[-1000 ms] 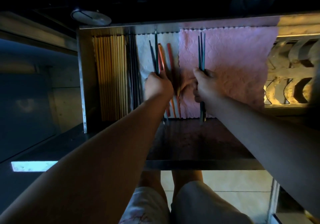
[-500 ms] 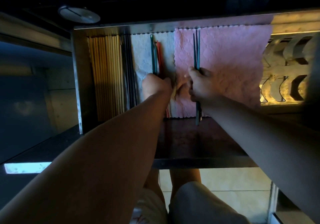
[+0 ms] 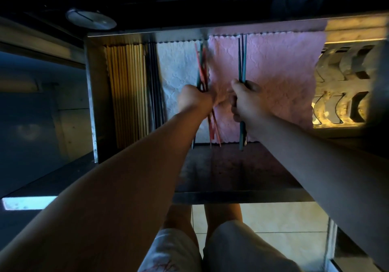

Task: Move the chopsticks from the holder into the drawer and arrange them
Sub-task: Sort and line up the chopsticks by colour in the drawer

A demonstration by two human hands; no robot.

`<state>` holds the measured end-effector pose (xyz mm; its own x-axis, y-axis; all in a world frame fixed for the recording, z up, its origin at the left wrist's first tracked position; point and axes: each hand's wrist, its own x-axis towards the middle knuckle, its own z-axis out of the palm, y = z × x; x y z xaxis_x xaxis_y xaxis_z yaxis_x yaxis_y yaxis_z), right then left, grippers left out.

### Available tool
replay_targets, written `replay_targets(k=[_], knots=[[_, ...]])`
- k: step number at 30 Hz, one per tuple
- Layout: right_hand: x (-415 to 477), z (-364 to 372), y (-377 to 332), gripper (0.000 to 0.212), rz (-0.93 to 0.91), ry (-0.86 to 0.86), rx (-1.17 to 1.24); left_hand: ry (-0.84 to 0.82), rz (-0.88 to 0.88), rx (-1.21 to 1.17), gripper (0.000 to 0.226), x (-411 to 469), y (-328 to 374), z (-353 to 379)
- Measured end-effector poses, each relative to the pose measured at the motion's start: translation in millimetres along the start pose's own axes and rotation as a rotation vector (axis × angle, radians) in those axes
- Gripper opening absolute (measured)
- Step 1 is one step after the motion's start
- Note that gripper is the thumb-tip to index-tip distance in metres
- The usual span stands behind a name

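Observation:
The open metal drawer [image 3: 91, 94] is lined with a white cloth [image 3: 176, 69] and a pink cloth [image 3: 280, 75]. My left hand [image 3: 194, 100] grips a mixed bundle of red and teal chopsticks [image 3: 201, 63] over the seam between the cloths; their near ends cross below my wrist. My right hand [image 3: 248, 101] holds a pair of teal chopsticks [image 3: 242, 56] lengthwise over the pink cloth. Several wooden chopsticks [image 3: 128, 86] lie in a row at the drawer's left, with dark chopsticks [image 3: 154, 86] beside them. No holder is in view.
A metal rack with curved slots [image 3: 345, 86] fills the drawer's right side. A round metal lid [image 3: 90, 18] sits on the dark counter above. The drawer's bare front section [image 3: 231, 170] is nearest me, with my knees and a tiled floor below.
My left hand gathered the red chopsticks together with the teal ones into one bundle and shifted slightly right. My right hand kept its teal pair in about the same place.

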<state>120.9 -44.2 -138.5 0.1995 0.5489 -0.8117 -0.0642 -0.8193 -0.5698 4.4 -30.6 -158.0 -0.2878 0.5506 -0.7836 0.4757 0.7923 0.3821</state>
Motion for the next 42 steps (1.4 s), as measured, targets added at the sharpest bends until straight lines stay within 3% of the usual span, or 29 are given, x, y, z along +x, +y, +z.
replay_targets(k=[6, 10, 13, 18, 23, 29, 33, 39, 42], knots=[[7.1, -9.2, 3.5, 0.021, 0.013, 0.058, -0.018, -0.123, 0.085, 0.053, 0.032, -8.3, 14.2, 16.1], [7.0, -8.0, 6.1, 0.036, -0.016, 0.059, -0.106, -0.024, 0.072, -0.029, 0.037, -13.6, 4.4, 8.4], [1.2, 2.2, 5.4, 0.038, -0.038, 0.016, -0.041, 0.037, 0.036, -0.095, 0.037, -14.5, -10.8, -5.7], [-4.3, 26.6, 6.7, 0.022, -0.063, -0.073, -0.119, -0.026, -0.049, -0.257, 0.027, -6.9, -34.9, -30.4], [3.7, 63.9, 15.5, 0.016, 0.131, -0.222, -0.183, -0.007, -0.069, -0.342, 0.023, 8.9, -44.6, -47.8], [18.3, 86.1, 21.3, 0.035, -0.014, -0.152, -0.558, -0.017, -0.041, -0.138, 0.024, 18.3, -66.3, -63.9], [22.4, 94.3, 25.2, 0.036, -0.053, -0.1, -0.576, -0.035, -0.035, -0.108, 0.034, 20.1, -70.9, -66.4], [24.1, 101.5, 29.2, 0.031, -0.141, -0.015, -0.729, 0.012, 0.096, 0.048, 0.033, 19.5, -71.0, -76.1], [22.2, 107.6, 32.3, 0.032, -0.113, -0.007, -0.694, 0.022, 0.132, 0.094, 0.033, 16.8, -71.9, -79.9]])
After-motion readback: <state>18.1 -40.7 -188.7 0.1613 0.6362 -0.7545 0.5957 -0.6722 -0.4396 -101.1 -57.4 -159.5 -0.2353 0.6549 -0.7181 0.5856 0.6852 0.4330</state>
